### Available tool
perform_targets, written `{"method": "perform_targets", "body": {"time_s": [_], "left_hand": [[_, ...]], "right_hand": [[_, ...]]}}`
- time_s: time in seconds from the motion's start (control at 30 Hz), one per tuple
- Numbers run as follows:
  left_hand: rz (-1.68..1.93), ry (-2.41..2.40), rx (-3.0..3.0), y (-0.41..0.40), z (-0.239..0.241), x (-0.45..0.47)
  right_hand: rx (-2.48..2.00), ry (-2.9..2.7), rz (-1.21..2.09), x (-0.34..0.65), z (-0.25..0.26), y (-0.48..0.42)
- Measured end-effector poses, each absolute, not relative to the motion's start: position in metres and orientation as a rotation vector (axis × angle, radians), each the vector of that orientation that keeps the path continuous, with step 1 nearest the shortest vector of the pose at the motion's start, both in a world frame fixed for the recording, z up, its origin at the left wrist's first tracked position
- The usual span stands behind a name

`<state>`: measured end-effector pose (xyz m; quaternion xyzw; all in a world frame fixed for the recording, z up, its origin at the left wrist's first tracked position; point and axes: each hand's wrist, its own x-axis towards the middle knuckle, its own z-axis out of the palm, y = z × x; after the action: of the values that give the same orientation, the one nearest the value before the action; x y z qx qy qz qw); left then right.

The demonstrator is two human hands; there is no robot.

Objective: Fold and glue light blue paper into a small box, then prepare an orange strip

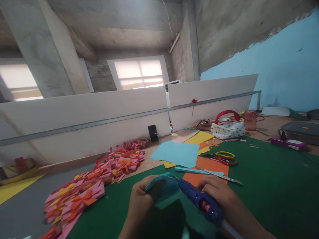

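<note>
My left hand [142,196] is closed on a curved piece of blue paper [169,190], low in the middle of the head view. My right hand [219,194] grips a dark blue hot glue gun [199,198], its nozzle pointing left at the paper's upper edge; whether it touches cannot be made out. Beyond my hands lie an orange sheet [191,179], a light blue strip [185,169] and a slim metal blade-like tool [230,179]. A larger light blue sheet [176,152] is farther back.
Pink and orange paper flowers [82,196] heap along the left of the green mat [269,186]. Scissors [225,158] with red and yellow handles lie to the right. Behind are a phone [153,133], a white pouch [228,130], a pink bottle [250,120] and a purple power strip [287,142].
</note>
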<state>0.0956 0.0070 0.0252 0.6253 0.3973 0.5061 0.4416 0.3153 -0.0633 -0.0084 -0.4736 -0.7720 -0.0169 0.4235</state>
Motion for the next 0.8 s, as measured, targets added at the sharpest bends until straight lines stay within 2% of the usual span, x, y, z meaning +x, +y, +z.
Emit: {"method": "perform_targets", "body": {"time_s": [0.8], "left_hand": [[1.245, 0.964, 1.513, 0.0060, 0.0251, 0.0953]], "right_hand": [[-1.150, -1.882, -0.020, 0.3095, -0.0060, -0.0610]]}}
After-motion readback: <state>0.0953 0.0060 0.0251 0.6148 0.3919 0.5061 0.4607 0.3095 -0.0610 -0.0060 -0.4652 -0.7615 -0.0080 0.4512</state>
